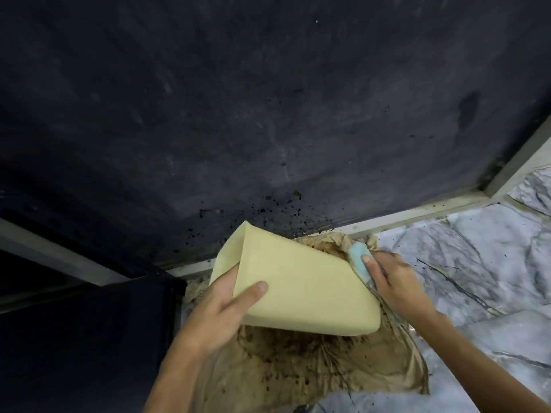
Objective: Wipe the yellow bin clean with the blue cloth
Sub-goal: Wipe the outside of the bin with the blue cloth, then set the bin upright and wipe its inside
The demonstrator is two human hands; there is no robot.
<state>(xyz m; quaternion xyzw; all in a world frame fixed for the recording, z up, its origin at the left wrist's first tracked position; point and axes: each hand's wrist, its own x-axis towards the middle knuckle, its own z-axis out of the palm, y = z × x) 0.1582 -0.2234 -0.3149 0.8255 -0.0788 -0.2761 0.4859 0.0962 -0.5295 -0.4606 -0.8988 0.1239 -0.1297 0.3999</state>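
Note:
The pale yellow bin point(301, 281) is tipped on its side above a sheet of brown paper, its closed base toward me and its mouth facing away to the right. My left hand point(222, 305) grips its left edge, thumb across the near wall. My right hand point(393, 281) presses the light blue cloth point(359, 259) against the bin's right rim. Part of the cloth hangs down along the bin's right edge. The bin's inside is hidden.
Crumpled brown paper point(313, 365) scattered with dark soil lies under the bin on a white marbled floor point(465, 248). Soil specks dot a dark slab point(268, 114) behind. A pale ledge point(402, 217) borders it. A dark recess point(89, 338) lies at the left.

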